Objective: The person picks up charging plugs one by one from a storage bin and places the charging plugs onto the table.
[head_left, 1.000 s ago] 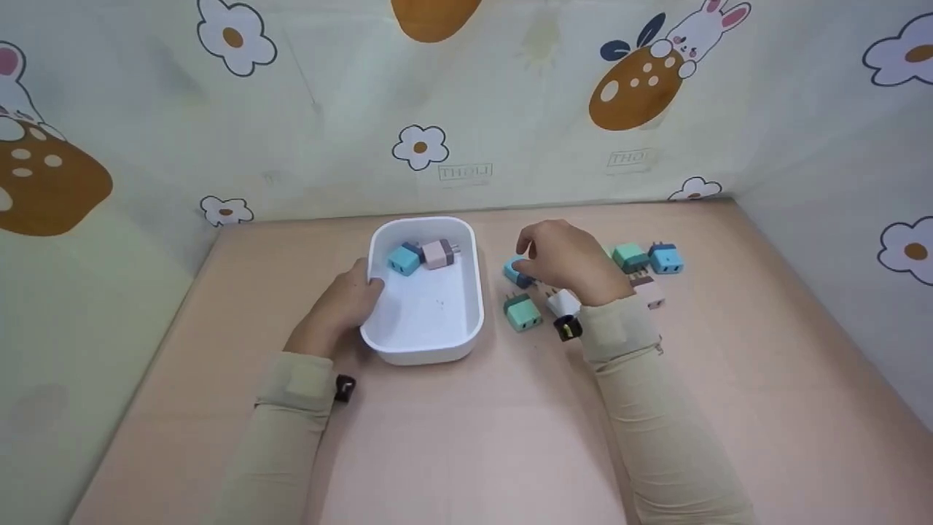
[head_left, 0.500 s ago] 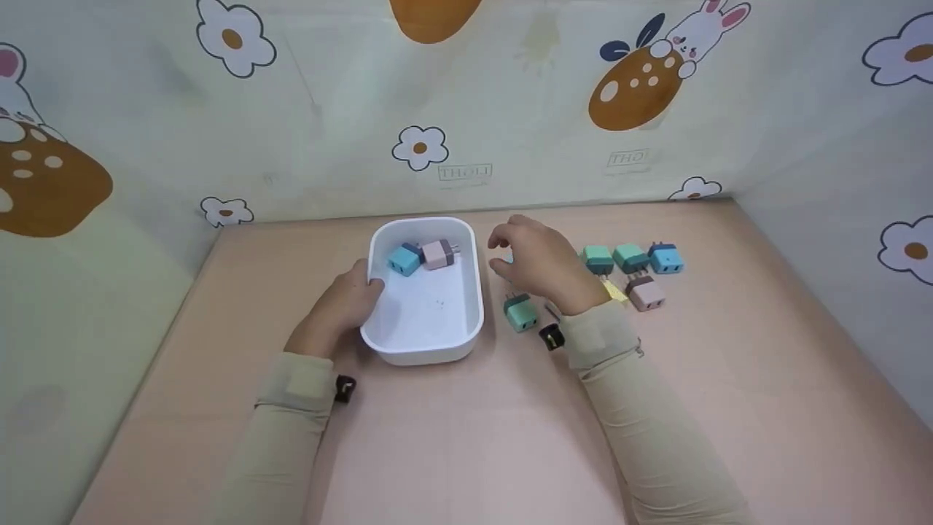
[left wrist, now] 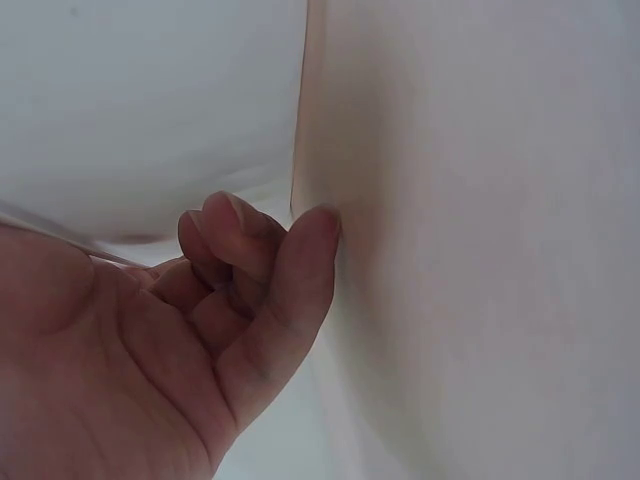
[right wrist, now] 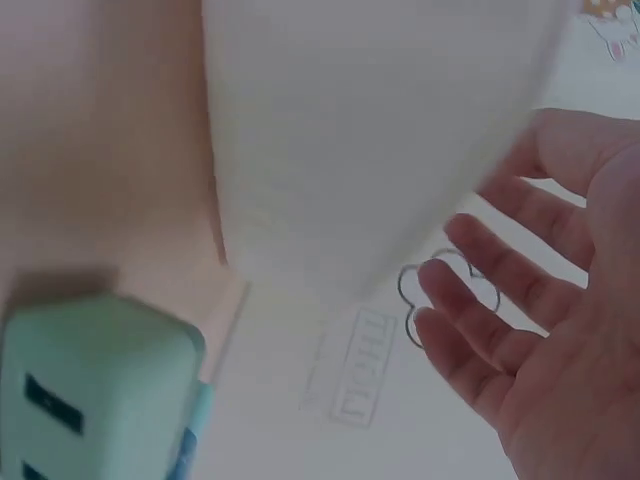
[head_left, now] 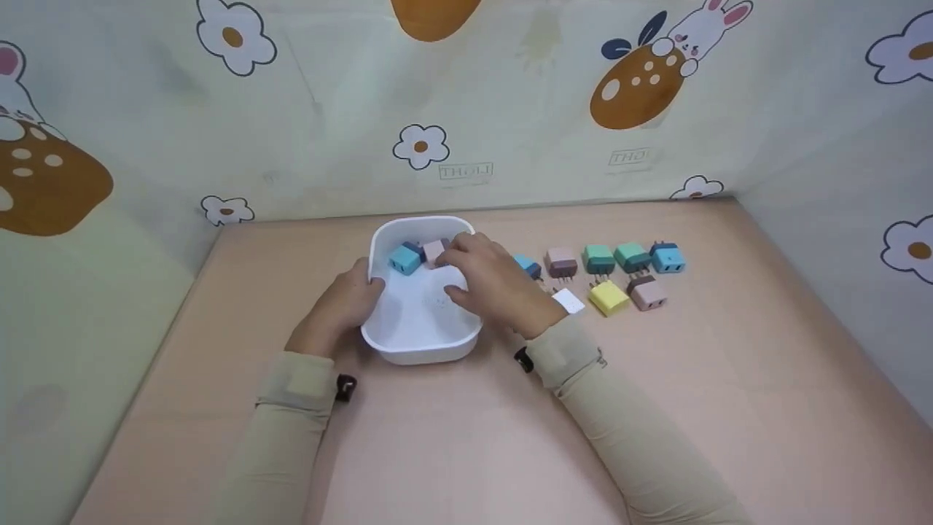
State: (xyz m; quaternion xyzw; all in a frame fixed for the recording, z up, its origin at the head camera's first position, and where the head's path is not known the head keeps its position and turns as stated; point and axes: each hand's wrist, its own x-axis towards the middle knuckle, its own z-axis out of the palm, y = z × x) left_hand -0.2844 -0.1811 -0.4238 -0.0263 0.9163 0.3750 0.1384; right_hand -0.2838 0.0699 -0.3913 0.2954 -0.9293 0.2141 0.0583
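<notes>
My left hand grips the left side of a white plastic box, thumb over its rim and fingers along the outside. Inside the box lie a blue USB charger plug and a pink charger plug. My right hand reaches over the right rim, index fingertip overlapping the pink plug in the head view and thumb apart from it. The right wrist view has its other fingers loosely extended outside the box; thumb and index tip are hidden there.
Right of the box stand several charger plugs: a blue one, a pink one, two green ones and another blue. Nearer are a white, a yellow and a pink plug. A green plug sits below my right hand.
My right hand has moved left from over the blue plug on the table to inside the box's right rim. Plugs it covered now show. My left hand and the box have not moved.
</notes>
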